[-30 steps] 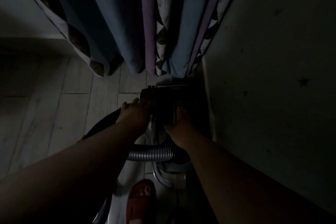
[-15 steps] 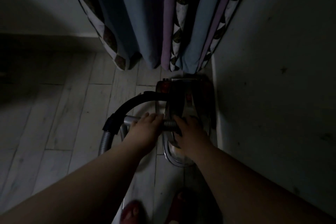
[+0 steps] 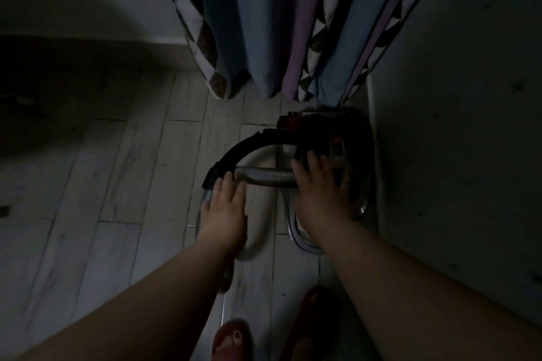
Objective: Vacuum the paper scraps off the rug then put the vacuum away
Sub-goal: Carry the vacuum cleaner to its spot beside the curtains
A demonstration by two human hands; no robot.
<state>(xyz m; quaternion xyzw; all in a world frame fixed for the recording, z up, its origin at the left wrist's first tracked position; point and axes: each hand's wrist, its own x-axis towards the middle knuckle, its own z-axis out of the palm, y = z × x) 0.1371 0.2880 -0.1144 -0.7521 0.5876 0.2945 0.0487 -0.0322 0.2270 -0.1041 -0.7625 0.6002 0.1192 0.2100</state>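
Dim floor (image 3: 132,184), middle right: the vacuum (image 3: 355,155) sits by the wall (image 3: 454,126). With straight fingers, the left hand (image 3: 225,214) touches the hose (image 3: 264,179) and the right hand (image 3: 319,187) rests on the vacuum. It looks like the putting-away step; next, tuck the hose close.

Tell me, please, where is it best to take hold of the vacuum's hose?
Probably the black curved handle, from the left: it looks rigid, its arch leaves open floor inside for fingers, and the wall blocks the right side.
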